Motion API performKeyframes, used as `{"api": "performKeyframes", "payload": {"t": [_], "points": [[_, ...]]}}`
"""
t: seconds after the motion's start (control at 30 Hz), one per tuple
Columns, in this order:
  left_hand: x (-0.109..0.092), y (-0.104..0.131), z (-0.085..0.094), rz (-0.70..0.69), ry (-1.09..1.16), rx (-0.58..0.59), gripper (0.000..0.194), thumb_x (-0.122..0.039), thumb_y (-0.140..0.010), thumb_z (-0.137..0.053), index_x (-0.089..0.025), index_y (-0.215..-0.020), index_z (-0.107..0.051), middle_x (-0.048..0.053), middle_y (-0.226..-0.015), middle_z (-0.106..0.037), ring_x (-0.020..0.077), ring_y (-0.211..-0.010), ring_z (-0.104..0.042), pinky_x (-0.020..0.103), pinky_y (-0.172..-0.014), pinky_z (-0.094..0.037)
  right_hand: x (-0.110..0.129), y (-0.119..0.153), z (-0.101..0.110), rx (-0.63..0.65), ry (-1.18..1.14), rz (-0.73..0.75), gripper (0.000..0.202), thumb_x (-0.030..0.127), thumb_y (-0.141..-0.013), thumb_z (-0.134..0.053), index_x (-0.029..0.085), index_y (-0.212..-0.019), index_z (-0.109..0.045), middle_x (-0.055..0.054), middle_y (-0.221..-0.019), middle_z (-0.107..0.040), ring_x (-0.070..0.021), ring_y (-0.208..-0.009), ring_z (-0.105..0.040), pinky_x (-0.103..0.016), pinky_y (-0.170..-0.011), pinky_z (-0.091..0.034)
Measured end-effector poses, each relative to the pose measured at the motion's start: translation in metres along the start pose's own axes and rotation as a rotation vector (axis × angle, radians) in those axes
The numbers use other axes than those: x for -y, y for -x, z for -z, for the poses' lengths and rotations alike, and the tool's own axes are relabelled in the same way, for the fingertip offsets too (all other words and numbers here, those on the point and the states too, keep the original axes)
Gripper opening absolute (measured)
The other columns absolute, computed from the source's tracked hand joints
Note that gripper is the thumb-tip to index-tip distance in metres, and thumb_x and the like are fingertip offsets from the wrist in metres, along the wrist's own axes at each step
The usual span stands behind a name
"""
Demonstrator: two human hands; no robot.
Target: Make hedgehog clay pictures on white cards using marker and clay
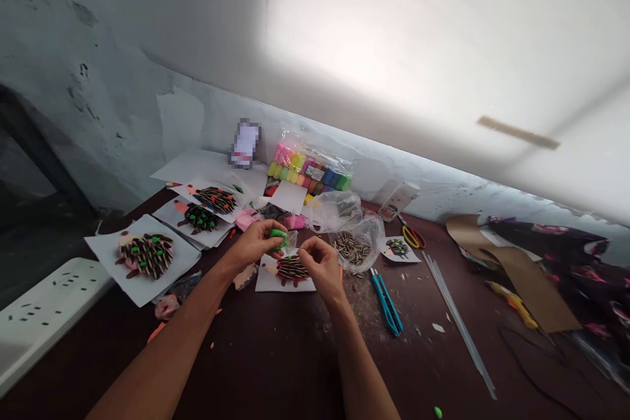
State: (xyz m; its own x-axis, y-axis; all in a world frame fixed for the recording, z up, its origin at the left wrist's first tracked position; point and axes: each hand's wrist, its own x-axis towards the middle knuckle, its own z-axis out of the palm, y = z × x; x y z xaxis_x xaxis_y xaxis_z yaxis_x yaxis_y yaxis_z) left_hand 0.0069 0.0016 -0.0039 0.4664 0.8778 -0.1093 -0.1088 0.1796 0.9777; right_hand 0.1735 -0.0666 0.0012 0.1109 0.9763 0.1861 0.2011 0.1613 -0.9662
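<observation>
My left hand (254,243) has its fingers closed round a lump of green clay (278,238). Close by on the right, my right hand (319,262) is in a pinch; whatever is between its fingertips is too small to make out. Both hands hover over a white card (268,282) bearing a hedgehog figure (290,268) of striped seeds with a pale pink face and dark red bits. My right hand partly covers the card. An open plastic bag of striped seeds (352,249) lies just right of my right hand.
Finished-looking hedgehog cards (182,275) lie at left, near a white power strip (54,302). Packed coloured clay (312,167) and a phone (245,144) lean at the wall. A blue cutter (386,302), scissors (412,235), glue sticks (460,325) and brown cardboard (531,289) are at right.
</observation>
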Motion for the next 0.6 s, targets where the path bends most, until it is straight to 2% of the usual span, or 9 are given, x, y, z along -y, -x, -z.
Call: {"api": "performKeyframes", "payload": {"t": [0.17, 0.27, 0.37, 0.47, 0.6], "points": [[-0.010, 0.004, 0.004, -0.053, 0.075, -0.016, 0.042, -0.044, -0.068, -0.076, -0.015, -0.096, -0.062, 0.001, -0.073, -0.066, 0.0144, -0.062, -0.065, 0.026, -0.057, -0.053, -0.007, -0.006, 0.008, -0.095, -0.225, -0.083, 0.024, 0.042, -0.073, -0.070, 0.020, -0.081, -0.063, 0.005, -0.066, -0.050, -0.0072, -0.050, -0.036, -0.022, -0.047, -0.030], [-0.008, 0.004, 0.004, -0.037, 0.135, -0.013, 0.038, -0.051, -0.073, -0.071, -0.015, -0.080, -0.060, -0.001, -0.062, -0.060, 0.0119, -0.054, -0.058, 0.022, -0.048, -0.046, -0.009, -0.007, 0.008, -0.092, -0.233, -0.084, 0.028, 0.047, -0.076, -0.068, 0.020, -0.083, -0.064, 0.006, -0.062, -0.049, -0.0076, -0.049, -0.036, -0.022, -0.048, -0.031], [-0.002, 0.001, 0.003, 0.035, 0.143, -0.043, 0.041, -0.055, -0.075, -0.064, -0.017, -0.067, -0.053, -0.003, -0.050, -0.052, 0.0094, -0.044, -0.049, 0.020, -0.041, -0.037, -0.005, -0.005, 0.006, -0.087, -0.181, -0.077, 0.029, 0.049, -0.080, -0.065, 0.020, -0.080, -0.063, 0.006, -0.056, -0.046, -0.0087, -0.049, -0.039, -0.022, -0.048, -0.032], [0.001, 0.001, 0.001, 0.058, 0.033, 0.011, 0.034, -0.049, -0.070, -0.070, -0.016, -0.070, -0.059, -0.004, -0.052, -0.052, 0.0077, -0.043, -0.046, 0.018, -0.042, -0.035, -0.001, -0.004, 0.005, -0.060, -0.135, -0.076, 0.031, 0.050, -0.081, -0.063, 0.019, -0.079, -0.066, 0.006, -0.055, -0.046, -0.0089, -0.049, -0.040, -0.021, -0.047, -0.033], [-0.002, 0.004, -0.007, 0.030, -0.104, 0.113, 0.028, -0.043, -0.068, -0.069, -0.016, -0.068, -0.066, 0.001, -0.065, -0.062, 0.0085, -0.050, -0.050, 0.020, -0.048, -0.041, -0.002, -0.003, 0.003, -0.017, -0.118, -0.085, 0.030, 0.047, -0.079, -0.063, 0.018, -0.080, -0.067, 0.003, -0.062, -0.053, -0.0077, -0.048, -0.039, -0.020, -0.045, -0.033]]}}
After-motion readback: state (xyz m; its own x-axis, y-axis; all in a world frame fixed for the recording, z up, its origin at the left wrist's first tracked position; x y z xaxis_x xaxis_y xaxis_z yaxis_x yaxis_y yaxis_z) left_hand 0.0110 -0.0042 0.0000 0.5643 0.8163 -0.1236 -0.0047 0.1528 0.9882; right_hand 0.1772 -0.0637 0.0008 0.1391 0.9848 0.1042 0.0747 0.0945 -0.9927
